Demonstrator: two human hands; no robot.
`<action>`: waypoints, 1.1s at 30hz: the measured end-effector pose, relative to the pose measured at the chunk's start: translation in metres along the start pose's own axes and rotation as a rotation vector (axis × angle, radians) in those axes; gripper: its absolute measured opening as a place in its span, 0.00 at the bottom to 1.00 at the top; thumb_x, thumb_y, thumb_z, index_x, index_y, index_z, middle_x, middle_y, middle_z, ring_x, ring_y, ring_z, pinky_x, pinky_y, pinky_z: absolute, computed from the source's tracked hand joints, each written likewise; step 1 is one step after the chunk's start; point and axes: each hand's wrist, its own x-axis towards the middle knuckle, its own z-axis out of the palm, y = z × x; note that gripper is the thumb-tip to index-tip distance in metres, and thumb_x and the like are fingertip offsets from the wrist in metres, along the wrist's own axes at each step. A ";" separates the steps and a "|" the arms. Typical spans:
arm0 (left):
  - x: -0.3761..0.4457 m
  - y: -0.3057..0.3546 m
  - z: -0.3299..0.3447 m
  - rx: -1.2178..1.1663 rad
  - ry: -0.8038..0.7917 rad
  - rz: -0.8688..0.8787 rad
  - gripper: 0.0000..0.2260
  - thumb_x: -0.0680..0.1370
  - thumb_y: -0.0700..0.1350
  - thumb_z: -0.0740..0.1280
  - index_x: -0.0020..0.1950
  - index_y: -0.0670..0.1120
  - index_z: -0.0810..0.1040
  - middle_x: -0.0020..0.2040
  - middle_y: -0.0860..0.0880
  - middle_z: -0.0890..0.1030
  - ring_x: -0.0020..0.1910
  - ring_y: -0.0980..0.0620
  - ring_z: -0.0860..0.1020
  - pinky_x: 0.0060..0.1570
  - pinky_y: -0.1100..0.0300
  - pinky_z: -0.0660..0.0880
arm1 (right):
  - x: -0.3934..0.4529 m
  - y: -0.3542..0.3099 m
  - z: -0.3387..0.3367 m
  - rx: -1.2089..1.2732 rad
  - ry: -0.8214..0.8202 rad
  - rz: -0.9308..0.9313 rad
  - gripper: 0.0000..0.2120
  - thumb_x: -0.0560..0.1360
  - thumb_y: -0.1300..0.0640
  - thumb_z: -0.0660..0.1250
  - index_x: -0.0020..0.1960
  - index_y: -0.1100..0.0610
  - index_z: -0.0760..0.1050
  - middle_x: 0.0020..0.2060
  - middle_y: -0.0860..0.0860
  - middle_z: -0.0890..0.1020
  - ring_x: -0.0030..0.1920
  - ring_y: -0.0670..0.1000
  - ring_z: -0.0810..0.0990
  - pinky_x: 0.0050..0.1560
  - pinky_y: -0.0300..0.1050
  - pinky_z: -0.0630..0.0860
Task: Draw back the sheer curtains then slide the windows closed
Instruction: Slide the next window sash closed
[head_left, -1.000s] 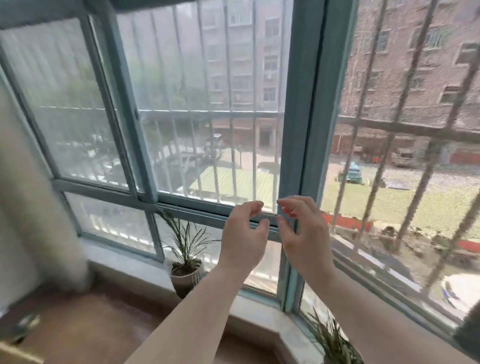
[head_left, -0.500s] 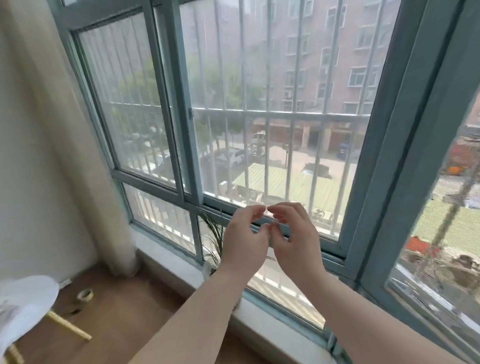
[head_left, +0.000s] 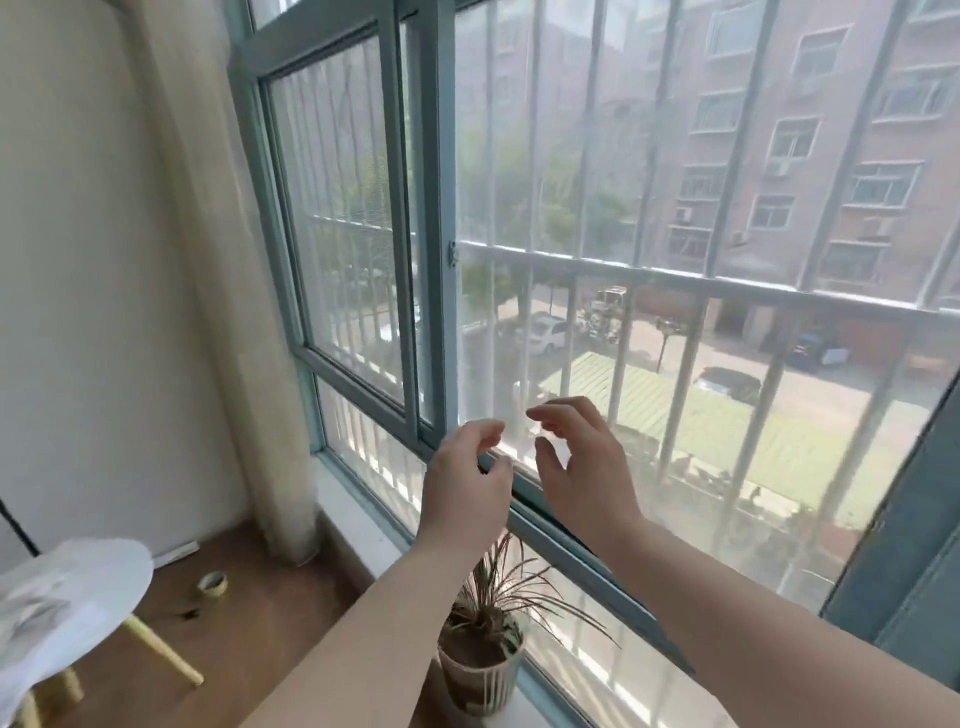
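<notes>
A grey-blue sliding window fills the view; its sash stile (head_left: 441, 218) stands upright left of centre, with a small latch (head_left: 453, 253) on it. A cream sheer curtain (head_left: 244, 291) hangs bunched in the left corner beside the frame. My left hand (head_left: 465, 488) and my right hand (head_left: 582, 467) are raised side by side in front of the lower rail (head_left: 571, 551), fingers curled and apart, holding nothing. Neither hand touches the frame as far as I can tell. Metal bars (head_left: 675, 270) run outside the pane.
A potted spiky plant (head_left: 485, 654) stands on the sill under my forearms. A white round table with yellow legs (head_left: 72, 603) is at the lower left, and a roll of tape (head_left: 213, 584) lies on the wooden floor. A wide frame post (head_left: 904, 545) rises at the right.
The view has swung left, bringing the curtain, wall and table into sight. My fingertips, which were pinched together, have come apart.
</notes>
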 end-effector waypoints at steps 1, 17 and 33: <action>0.011 -0.005 0.000 0.007 0.010 -0.004 0.16 0.78 0.39 0.65 0.65 0.51 0.75 0.59 0.56 0.77 0.56 0.62 0.74 0.52 0.73 0.65 | 0.010 0.005 0.006 -0.009 -0.014 -0.013 0.13 0.74 0.67 0.66 0.56 0.55 0.78 0.52 0.47 0.76 0.50 0.48 0.77 0.52 0.41 0.75; 0.248 -0.107 -0.019 0.030 0.021 -0.019 0.20 0.77 0.39 0.66 0.69 0.48 0.71 0.61 0.51 0.77 0.60 0.57 0.74 0.55 0.66 0.68 | 0.205 0.084 0.152 -0.320 -0.132 -0.188 0.15 0.74 0.67 0.65 0.60 0.60 0.77 0.56 0.52 0.79 0.58 0.55 0.77 0.53 0.50 0.79; 0.438 -0.191 -0.015 0.078 -0.044 -0.083 0.27 0.77 0.45 0.68 0.74 0.49 0.62 0.71 0.50 0.67 0.68 0.52 0.70 0.61 0.58 0.68 | 0.370 0.145 0.265 -0.719 -0.361 -0.545 0.20 0.74 0.67 0.66 0.66 0.61 0.74 0.64 0.56 0.77 0.70 0.58 0.69 0.70 0.51 0.62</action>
